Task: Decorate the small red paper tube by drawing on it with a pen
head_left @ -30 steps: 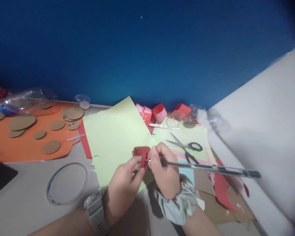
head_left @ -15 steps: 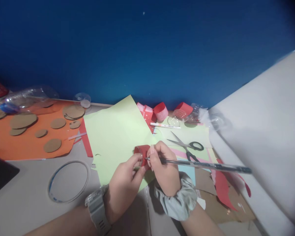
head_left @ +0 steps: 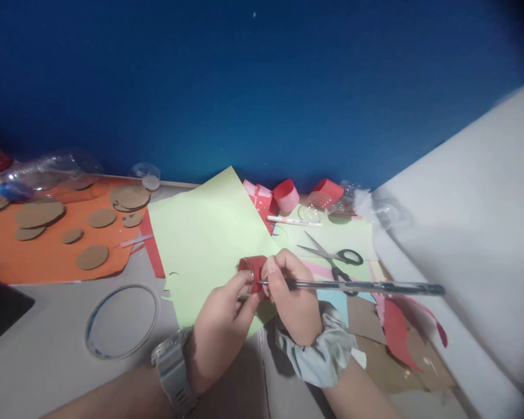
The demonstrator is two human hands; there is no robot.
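Between the finger and thumb of my left hand [head_left: 227, 308] is a small red paper ring [head_left: 252, 266], held over the light green paper sheet [head_left: 201, 233]. My right hand [head_left: 294, 297] grips a pen [head_left: 358, 286] with a clear, dark-tipped barrel. The pen's tip points left and meets the red ring or lies very close to it; exact contact is hard to tell. Fingers hide the lower part of the ring. Open-bladed black-handled scissors [head_left: 332, 256] lie to the right of my right hand.
Cardboard discs [head_left: 93, 257] lie on an orange sheet [head_left: 9, 250] at left, behind a clear hoop [head_left: 122, 321]. Red and pink paper rings [head_left: 286, 196] and a white marker [head_left: 294, 221] sit along the blue wall [head_left: 262, 105]. Red scraps [head_left: 397, 331] and cardboard are at right.
Both hands stay nearly in place on the red ring and the pen. The pen's far end has risen slightly; the view has shifted a little.
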